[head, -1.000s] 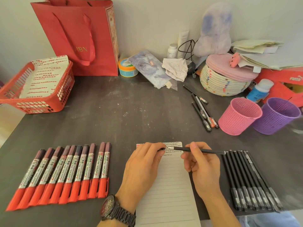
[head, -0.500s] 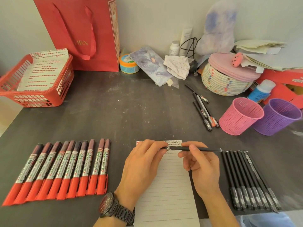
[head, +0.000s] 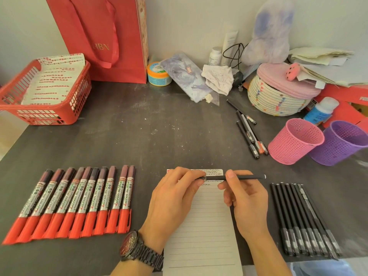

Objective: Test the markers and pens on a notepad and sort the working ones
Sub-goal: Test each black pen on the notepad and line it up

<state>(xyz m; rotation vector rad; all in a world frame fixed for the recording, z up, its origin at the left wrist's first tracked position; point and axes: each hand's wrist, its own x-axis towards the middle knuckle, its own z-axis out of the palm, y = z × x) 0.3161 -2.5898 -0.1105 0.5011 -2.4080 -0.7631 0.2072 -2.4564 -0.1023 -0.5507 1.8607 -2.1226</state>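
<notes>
A lined notepad (head: 201, 226) lies at the table's front edge. Above its top I hold a thin black pen (head: 247, 177) level. My right hand (head: 245, 198) pinches the barrel. My left hand (head: 175, 196), with a dark wristwatch, pinches the pen's left end, where the cap or tip is hidden by my fingers. Several red-capped markers (head: 79, 202) lie in a row on the left. Several black pens (head: 300, 218) lie in a row on the right.
A pink mesh cup (head: 292, 144) and a purple mesh cup (head: 338, 144) stand at the right, with a few loose pens (head: 247, 132) beside them. A red basket (head: 45, 92) with paper sits far left. A red gift bag (head: 107, 36), woven basket (head: 278, 92) and clutter line the wall.
Both hands keep holding the pen over the notepad's top. The view has tilted slightly downward; the pen stays level in about the same spot.
</notes>
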